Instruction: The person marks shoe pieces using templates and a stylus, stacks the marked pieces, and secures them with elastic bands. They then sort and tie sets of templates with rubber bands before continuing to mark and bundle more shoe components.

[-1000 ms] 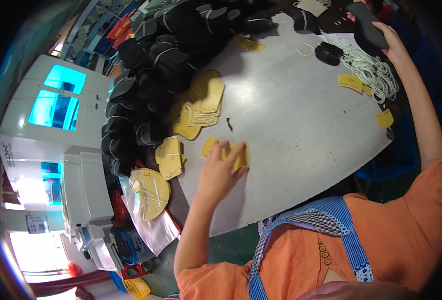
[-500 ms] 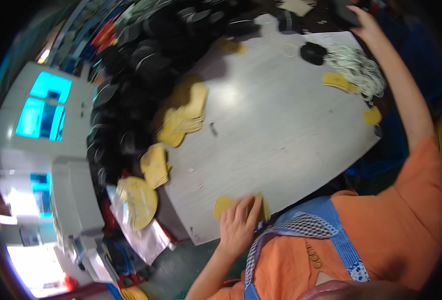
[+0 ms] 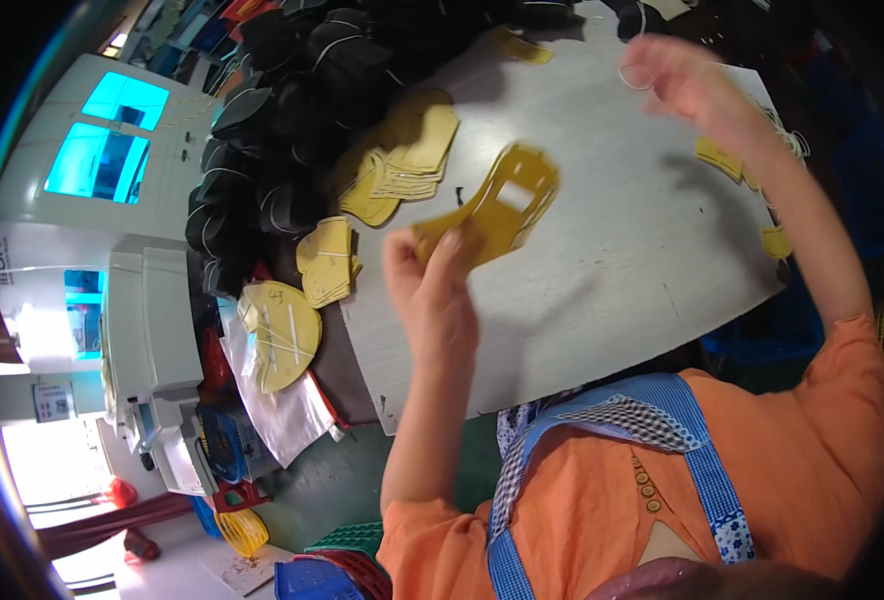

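We judge that the yellow cut-out piece (image 3: 492, 210), pinched only at its lower end by the left hand (image 3: 437, 295) and raised above the grey table (image 3: 602, 270), could flex and slip, while the right hand (image 3: 687, 85) pinches a thin white loop (image 3: 634, 72) well apart.

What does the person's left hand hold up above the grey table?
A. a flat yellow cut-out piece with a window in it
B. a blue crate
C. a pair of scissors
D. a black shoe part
A: the left hand grips a flat yellow cut-out piece with a pale window in its middle, raised over the grey table; the black parts stay piled at the table's far side.
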Tool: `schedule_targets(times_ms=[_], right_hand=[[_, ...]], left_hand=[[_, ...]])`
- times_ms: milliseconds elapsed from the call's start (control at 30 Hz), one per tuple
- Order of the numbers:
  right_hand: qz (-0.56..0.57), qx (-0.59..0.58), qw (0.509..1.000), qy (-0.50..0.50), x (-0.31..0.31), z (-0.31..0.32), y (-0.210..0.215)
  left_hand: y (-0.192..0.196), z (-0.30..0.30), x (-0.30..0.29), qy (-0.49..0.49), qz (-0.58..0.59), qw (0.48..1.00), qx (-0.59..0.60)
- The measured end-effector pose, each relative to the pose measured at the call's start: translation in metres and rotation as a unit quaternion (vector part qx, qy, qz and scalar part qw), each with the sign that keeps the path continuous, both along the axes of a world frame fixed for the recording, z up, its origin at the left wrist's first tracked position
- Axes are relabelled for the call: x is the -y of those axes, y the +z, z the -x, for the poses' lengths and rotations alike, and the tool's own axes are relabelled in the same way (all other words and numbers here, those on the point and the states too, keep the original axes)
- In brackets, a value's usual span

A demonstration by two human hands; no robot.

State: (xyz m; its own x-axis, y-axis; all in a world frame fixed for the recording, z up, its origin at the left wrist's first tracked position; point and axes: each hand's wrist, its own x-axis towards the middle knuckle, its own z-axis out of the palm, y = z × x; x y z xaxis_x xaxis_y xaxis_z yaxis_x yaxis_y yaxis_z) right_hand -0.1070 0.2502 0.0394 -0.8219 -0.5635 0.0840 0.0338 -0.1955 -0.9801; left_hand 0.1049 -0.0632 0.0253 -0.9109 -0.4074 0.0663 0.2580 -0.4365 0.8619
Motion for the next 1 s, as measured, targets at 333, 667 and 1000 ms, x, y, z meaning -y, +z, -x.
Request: schedule_targets(times_ms=[333, 667, 1000], right_hand=[[-0.209, -0.077, 0.973, 0.057, 0.174, 0.013, -0.024], [-0.337, -0.400, 0.846, -0.101, 0.243, 0.053, -0.076], [-0.060, -0.054, 0.985, -0.153, 0.217, 0.030, -0.053]], left_hand=[[-0.012, 0.108, 0.115, 0.101, 0.570, 0.798, 0.167], [0.014, 0.194, 0.106, -0.096, 0.683, 0.611, 0.388], [-0.007, 0.176, 0.073, -0.146, 0.425, 0.882, 0.145]])
